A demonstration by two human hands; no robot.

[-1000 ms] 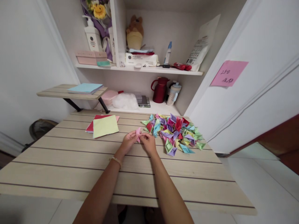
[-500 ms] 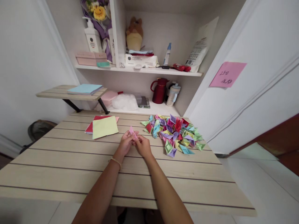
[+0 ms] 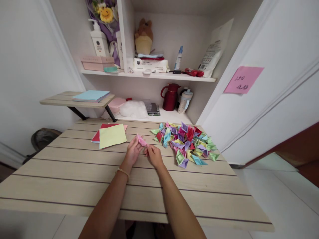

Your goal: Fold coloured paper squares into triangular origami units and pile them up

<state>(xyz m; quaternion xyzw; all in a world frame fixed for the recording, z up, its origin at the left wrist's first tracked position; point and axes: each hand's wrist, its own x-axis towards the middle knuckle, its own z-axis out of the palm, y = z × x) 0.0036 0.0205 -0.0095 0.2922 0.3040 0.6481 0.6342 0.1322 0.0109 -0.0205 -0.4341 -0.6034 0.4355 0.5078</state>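
Note:
A pink folded paper boat (image 3: pixel 141 140) is held between my two hands, just above the wooden table. My left hand (image 3: pixel 134 150) grips its left end, palm turned up. At the boat's right tip, the thumb and fingers of my right hand (image 3: pixel 154 154) are pinched. To the right lies a heap of folded paper boats (image 3: pixel 185 142) in green, purple, red, blue and yellow. Left of my hands is a stack of square paper sheets (image 3: pixel 113 136), yellow on top with red and pink ones beneath.
A small raised stand (image 3: pixel 62 99) on the table's left carries blue paper (image 3: pixel 91 95). Behind the table are shelves with a red jug (image 3: pixel 170 97), a light cup (image 3: pixel 185 101) and a plastic bag (image 3: pixel 134 109). A pink note (image 3: pixel 243 79) is stuck on the right wall.
The pink paper has turned from upright to lying slantwise and shows its boat shape. My right hand has shifted slightly right, to the boat's tip, and my left fingers have opened a little.

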